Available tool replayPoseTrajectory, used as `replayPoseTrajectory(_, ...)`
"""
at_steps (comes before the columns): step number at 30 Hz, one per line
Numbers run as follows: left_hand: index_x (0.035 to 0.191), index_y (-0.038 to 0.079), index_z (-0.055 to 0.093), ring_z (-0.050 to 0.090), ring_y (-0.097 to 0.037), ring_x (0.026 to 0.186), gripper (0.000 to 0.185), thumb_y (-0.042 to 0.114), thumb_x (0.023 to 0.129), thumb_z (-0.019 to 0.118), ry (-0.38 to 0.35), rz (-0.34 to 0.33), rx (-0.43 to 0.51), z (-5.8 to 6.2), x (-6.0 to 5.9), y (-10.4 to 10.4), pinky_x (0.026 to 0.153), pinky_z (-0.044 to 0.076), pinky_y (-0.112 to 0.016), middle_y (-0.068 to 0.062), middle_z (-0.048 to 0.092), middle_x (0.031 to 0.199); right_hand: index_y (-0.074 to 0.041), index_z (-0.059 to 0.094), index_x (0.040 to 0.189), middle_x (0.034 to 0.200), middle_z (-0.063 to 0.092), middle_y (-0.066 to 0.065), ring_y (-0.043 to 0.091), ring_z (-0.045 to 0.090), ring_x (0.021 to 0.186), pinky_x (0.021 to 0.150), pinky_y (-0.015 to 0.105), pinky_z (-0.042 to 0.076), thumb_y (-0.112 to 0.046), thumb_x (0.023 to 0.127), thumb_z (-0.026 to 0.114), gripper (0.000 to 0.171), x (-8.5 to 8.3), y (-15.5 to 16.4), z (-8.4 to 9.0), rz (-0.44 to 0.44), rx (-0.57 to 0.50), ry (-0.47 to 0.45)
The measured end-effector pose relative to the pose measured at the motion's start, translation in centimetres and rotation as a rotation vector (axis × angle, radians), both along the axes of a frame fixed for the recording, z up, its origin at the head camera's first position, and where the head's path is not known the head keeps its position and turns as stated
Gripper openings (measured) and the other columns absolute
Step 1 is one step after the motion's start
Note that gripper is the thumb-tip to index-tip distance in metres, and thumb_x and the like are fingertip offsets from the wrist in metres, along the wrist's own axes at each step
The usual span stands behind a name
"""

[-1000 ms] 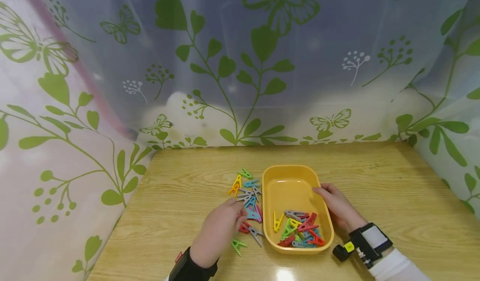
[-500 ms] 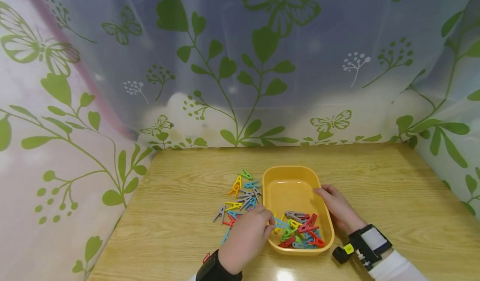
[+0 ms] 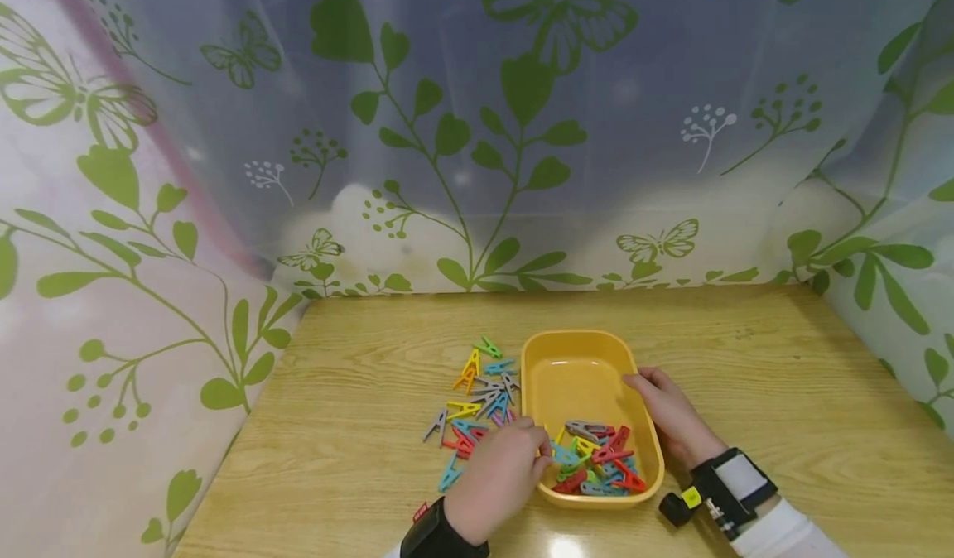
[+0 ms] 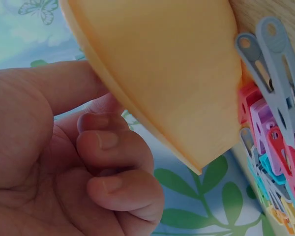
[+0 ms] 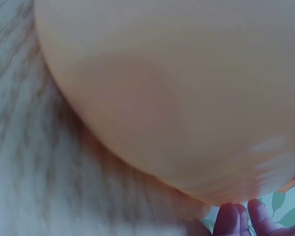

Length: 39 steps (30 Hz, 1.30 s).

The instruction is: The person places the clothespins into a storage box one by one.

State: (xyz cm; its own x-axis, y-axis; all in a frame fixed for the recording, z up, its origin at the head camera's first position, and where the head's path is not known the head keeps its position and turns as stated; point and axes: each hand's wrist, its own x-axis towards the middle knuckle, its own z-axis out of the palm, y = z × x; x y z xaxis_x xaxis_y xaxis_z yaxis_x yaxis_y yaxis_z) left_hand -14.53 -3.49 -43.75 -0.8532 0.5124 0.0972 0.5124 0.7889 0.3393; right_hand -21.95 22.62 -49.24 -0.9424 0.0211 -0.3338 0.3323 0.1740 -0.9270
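A yellow plastic basin [image 3: 574,392] stands on the table, with a heap of coloured clothespins [image 3: 596,459] in its near end. My left hand [image 3: 503,471] is over the basin's left rim, fingers bent, its fingertips beside a light blue clothespin [image 3: 564,453] at the heap. In the left wrist view the basin wall hides the tips of thumb and forefinger, so whether they pinch that clothespin is unclear; the other fingers [image 4: 125,191] curl loosely outside. My right hand [image 3: 674,413] grips the basin's right side, thumb over the rim. Its fingertips [image 5: 227,219] show below the basin in the right wrist view.
More loose clothespins [image 3: 488,388] lie along the left of the basin, partly behind my left hand. A wood-grain table [image 3: 373,359] carries everything. Patterned curtain [image 3: 477,127] closes off the back and both sides.
My left hand has moved right from the loose clothespins to the basin's rim, bringing a light blue clothespin, which now sits lower at the heap. The right hand and basin have stayed put.
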Motion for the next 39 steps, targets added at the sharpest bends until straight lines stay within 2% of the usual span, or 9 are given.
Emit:
replayPoseTrajectory(15, 0.085, 0.015, 0.073, 0.056, -0.003, 0.069, 0.009, 0.017, 0.092, 0.078, -0.036, -0.011, 0.029, -0.4, -0.2, 0.0, 0.06, 0.043, -0.019, 0.008, 0.061, 0.081, 0.005, 0.032, 0.149, 0.136, 0.052, 0.022, 0.015, 0.06, 0.101, 0.081, 0.024, 0.054, -0.04, 0.108, 0.049, 0.063, 0.1, -0.1, 0.0, -0.014, -0.005, 0.001)
replayPoseTrajectory(26, 0.087, 0.015, 0.075, 0.053, -0.002, 0.068, 0.008, 0.02, 0.093, 0.077, -0.073, -0.004, 0.039, -0.1, -0.2, -0.1, 0.059, 0.042, -0.019, 0.008, 0.061, 0.082, 0.004, 0.032, 0.148, 0.134, 0.052, 0.022, 0.016, 0.059, 0.102, 0.081, 0.023, 0.053, -0.04, 0.108, 0.049, 0.062, 0.1, -0.1, 0.1, -0.006, 0.002, 0.002)
replayPoseTrajectory(31, 0.09, 0.014, 0.075, 0.052, -0.002, 0.068, 0.008, 0.021, 0.095, 0.076, -0.095, -0.003, 0.087, 0.3, -0.3, -0.4, 0.058, 0.04, -0.018, 0.005, 0.065, 0.087, 0.004, 0.032, 0.148, 0.134, 0.053, 0.021, 0.015, 0.059, 0.101, 0.08, 0.023, 0.053, -0.041, 0.108, 0.049, 0.063, -0.1, 0.2, 0.0, -0.005, 0.01, -0.004)
replayPoseTrajectory(39, 0.088, 0.016, 0.069, 0.052, -0.001, 0.071, 0.01, 0.019, 0.096, 0.074, -0.045, 0.048, 0.158, 1.0, -0.8, -2.4, 0.06, 0.043, -0.018, 0.005, 0.063, 0.088, 0.004, 0.033, 0.147, 0.133, 0.053, 0.021, 0.015, 0.06, 0.1, 0.081, 0.022, 0.053, -0.04, 0.108, 0.048, 0.061, -0.1, 0.1, -0.1, 0.002, 0.012, -0.003)
